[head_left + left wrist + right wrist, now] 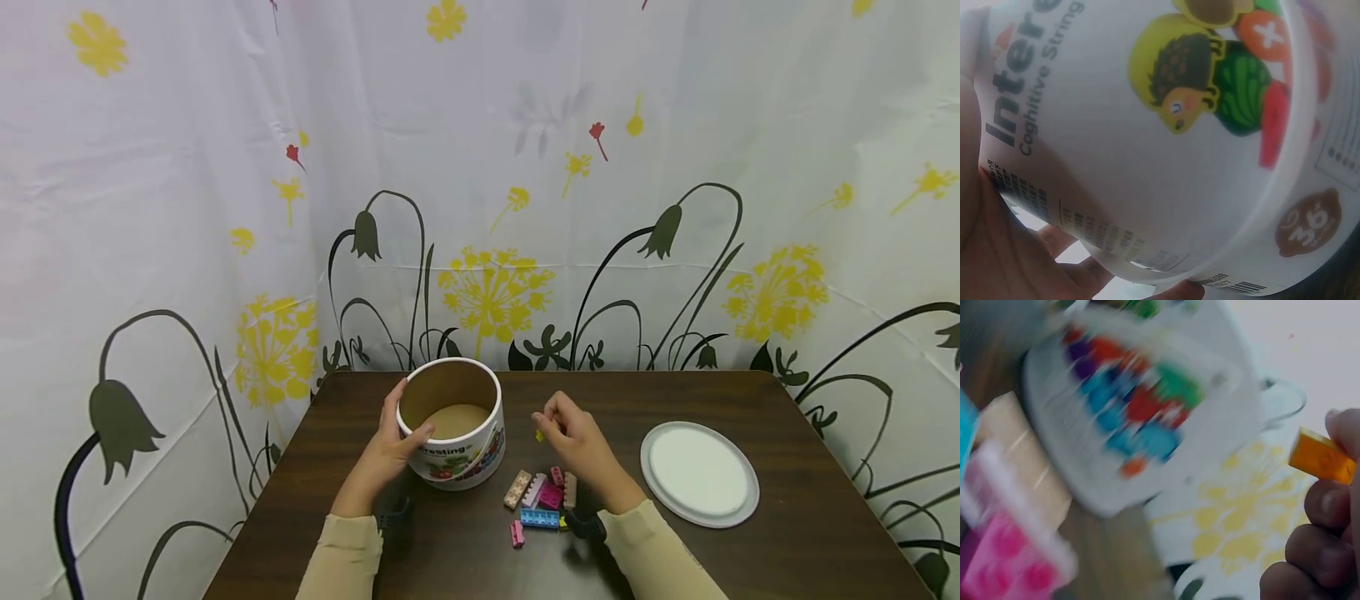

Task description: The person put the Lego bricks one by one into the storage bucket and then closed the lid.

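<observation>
And there on the left, the left hand (381, 462) had a firm grip on the printed white tub (482, 460), thumb hooked over the near rim, the other fingers wrapped round its outer wall! The tub stood toward the back of the dark wooden tabletop (450, 558), mouth upward, tan interior on show. Over to the right hand (576, 439), and what a neat pinch: thumb and forefinger closed on a small yellow toy brick (1321, 458), the remaining fingers tucked in, the whole lot raised just to the right of the tub. Below it, a loose cluster: a beige brick (517, 489), a pale pink brick (533, 491), a magenta brick (551, 497) and a tan brick (570, 491) crowded close, with a blue brick (540, 518) across their near side. A small pink brick (517, 534) sat nearer the person. Out on the right flank lay a round white lid (705, 471), well apart from the bricks, and behind everything hung a flower-printed curtain (487, 125).
</observation>
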Available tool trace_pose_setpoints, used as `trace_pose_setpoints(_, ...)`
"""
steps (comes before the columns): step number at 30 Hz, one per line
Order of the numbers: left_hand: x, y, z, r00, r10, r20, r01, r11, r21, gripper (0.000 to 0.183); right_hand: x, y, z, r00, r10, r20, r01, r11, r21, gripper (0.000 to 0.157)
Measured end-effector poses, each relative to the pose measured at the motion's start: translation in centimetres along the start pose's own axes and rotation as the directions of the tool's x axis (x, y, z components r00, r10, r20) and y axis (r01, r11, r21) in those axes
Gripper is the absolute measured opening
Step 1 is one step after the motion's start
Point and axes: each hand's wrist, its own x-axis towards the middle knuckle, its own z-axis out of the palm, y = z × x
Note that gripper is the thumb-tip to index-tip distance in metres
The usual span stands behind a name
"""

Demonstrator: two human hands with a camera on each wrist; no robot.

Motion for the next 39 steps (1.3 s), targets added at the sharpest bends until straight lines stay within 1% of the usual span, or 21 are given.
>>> trace_pose_setpoints(3,-0.1,0.0,0.0,1.000,0.008,0.005,-0.008,1.000,-0.004,0.101,0.6,-1.6,-0.4,0.999,-0.017,-0.032,0.020,0.996,0.091,0.022)
trace_pose_setpoints(5,-0.2,-0.1,0.0,1.000,0.006,0.009,-0.006,1.000,-0.003,0.101,0.9,-2.5,-0.3,0.999,-0.017,-0.029,0.022,0.984,0.175,0.023)
trace_pose_setpoints(7,-0.4,-0.3,0.0,1.000,0.006,0.012,-0.006,1.000,0.004,0.101,1.2,-3.3,0.2,1.000,-0.008,-0.010,0.010,0.962,0.272,0.026)
trace_pose_setpoints(10,-0.6,-0.5,0.0,1.000,-0.002,0.015,0.001,1.000,0.020,0.102,2.0,-4.2,1.3,1.000,0.016,0.011,-0.019,0.909,0.416,0.029)
trace_pose_setpoints(11,-0.7,-0.5,0.0,1.000,0.000,0.013,0.000,1.000,0.025,0.102,2.5,-4.6,1.7,0.999,0.029,0.015,-0.033,0.886,0.462,0.030)
trace_pose_setpoints(13,-0.7,-0.6,0.0,1.000,-0.001,0.007,0.000,1.000,0.026,0.102,3.7,-5.2,2.6,0.998,0.060,0.017,-0.059,0.828,0.557,0.031)
trace_pose_setpoints(14,-0.7,-0.6,0.0,1.000,0.001,0.006,-0.001,1.000,0.025,0.102,4.4,-5.5,3.0,0.997,0.075,0.016,-0.070,0.793,0.606,0.031)
trace_pose_setpoints(17,-0.5,-0.6,-0.1,1.000,0.003,0.001,-0.003,1.000,0.015,0.101,6.7,-6.4,4.4,0.993,0.121,0.012,-0.090,0.666,0.741,0.031)
trace_pose_setpoints(19,-0.5,-0.6,-0.1,1.000,0.004,0.003,-0.005,1.000,0.010,0.101,8.3,-7.0,5.3,0.990,0.143,0.012,-0.095,0.591,0.801,0.030)
trace_pose_setpoints(21,-0.3,-0.6,0.0,1.000,0.007,0.003,-0.007,1.000,0.005,0.101,10.0,-7.7,5.9,0.987,0.158,0.025,-0.107,0.535,0.838,0.029)
trace_pose_setpoints(23,-0.2,-0.4,0.3,1.000,0.014,0.000,-0.014,1.000,0.001,0.101,11.5,-8.4,6.4,0.986,0.163,0.037,-0.115,0.498,0.860,0.028)
trace_pose_setpoints(25,-0.1,-0.3,0.4,1.000,0.013,0.000,-0.013,1.000,-0.004,0.102,12.8,-8.5,7.1,0.984,0.167,0.058,-0.132,0.476,0.870,0.028)
trace_pose_setpoints(27,-0.1,-0.3,0.5,1.000,0.007,0.002,-0.007,1.000,-0.006,0.101,13.7,-8.1,7.9,0.980,0.182,0.082,-0.161,0.480,0.863,0.027)
trace_pose_setpoints(28,-0.1,-0.3,0.5,1.000,0.004,0.003,-0.004,1.000,0.000,0.100,14.0,-7.8,8.4,0.977,0.192,0.092,-0.177,0.491,0.853,0.027)
trace_pose_setpoints(32,-0.2,-0.3,0.0,1.000,-0.009,0.009,0.009,1.000,0.020,0.099,14.7,-6.5,9.9,0.958,0.249,0.143,-0.264,0.568,0.780,0.031)
trace_pose_setpoints(34,-0.2,-0.2,-0.1,1.000,-0.002,0.006,0.002,1.000,0.030,0.100,14.9,-6.3,10.2,0.954,0.259,0.150,-0.277,0.575,0.769,0.032)
trace_pose_setpoints(35,-0.2,-0.1,-0.2,1.000,0.000,0.007,0.000,0.999,0.035,0.100,15.0,-6.3,10.2,0.953,0.261,0.155,-0.282,0.570,0.772,0.032)
trace_pose_setpoints(36,-0.2,-0.1,-0.2,1.000,0.005,0.007,-0.006,0.999,0.037,0.101,15.1,-6.3,10.2,0.952,0.261,0.162,-0.285,0.555,0.781,0.031)
trace_pose_setpoints(39,-0.2,0.2,-0.1,1.000,0.019,0.007,-0.019,0.999,0.032,0.102,15.2,-6.3,9.8,0.948,0.260,0.185,-0.296,0.500,0.814,0.028)
